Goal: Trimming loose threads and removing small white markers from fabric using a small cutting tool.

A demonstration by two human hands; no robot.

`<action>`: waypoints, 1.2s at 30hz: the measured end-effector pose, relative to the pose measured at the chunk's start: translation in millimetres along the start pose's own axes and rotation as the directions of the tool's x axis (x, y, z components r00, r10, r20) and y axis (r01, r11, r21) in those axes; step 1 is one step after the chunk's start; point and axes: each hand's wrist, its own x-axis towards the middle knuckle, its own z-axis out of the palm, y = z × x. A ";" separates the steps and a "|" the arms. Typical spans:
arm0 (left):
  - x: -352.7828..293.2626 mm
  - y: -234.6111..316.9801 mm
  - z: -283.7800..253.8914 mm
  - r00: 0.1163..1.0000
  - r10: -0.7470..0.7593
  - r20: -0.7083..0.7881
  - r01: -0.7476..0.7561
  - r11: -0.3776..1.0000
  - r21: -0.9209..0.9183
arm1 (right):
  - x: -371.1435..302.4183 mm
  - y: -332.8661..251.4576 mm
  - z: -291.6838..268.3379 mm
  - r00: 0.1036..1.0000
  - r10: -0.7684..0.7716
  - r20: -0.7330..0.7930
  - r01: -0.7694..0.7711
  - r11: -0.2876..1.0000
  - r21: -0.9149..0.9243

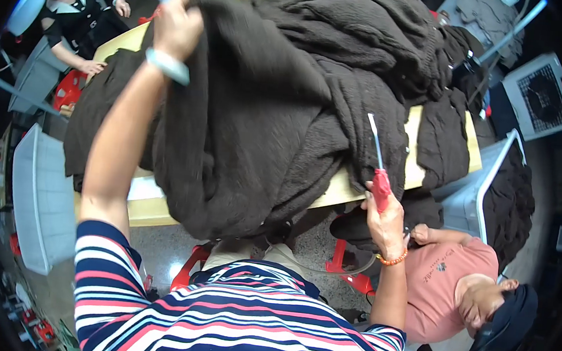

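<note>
My left hand (179, 25), blurred by motion, is raised at the far left of the table, closed on a dark brown knit garment (245, 125). The cloth hangs from it in loose folds and droops over the table's near edge. To the right of that garment, my right hand (385, 221) is wrapped round the red handle of a slim tool (380, 174). Its thin metal shaft points away from me, over the brown cloth. I cannot make out the exact kind of tool.
Brown knitwear (367, 29) is heaped across the yellowish table (418, 171). A co-worker in pink (445, 283) sits close on my right; another in black (88, 11) is at the far left. Pale plastic bins (39, 194) flank the table, with red stools (193, 265) underneath.
</note>
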 end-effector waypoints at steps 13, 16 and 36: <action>-110.3 8.0 -37.0 0.950 0.172 0.259 -0.220 0.961 0.168 | 20.0 -31.6 43.3 0.990 0.017 0.138 -0.011 0.999 -0.044; -164.4 61.3 -25.6 0.853 0.143 0.502 -0.192 0.980 0.048 | 26.2 -28.8 59.7 0.990 -0.046 0.132 0.056 0.995 -0.076; -246.7 -18.8 18.9 0.599 -0.558 0.574 0.789 0.291 -0.541 | 1.4 -96.8 65.6 0.743 -0.164 0.649 0.467 0.821 -0.328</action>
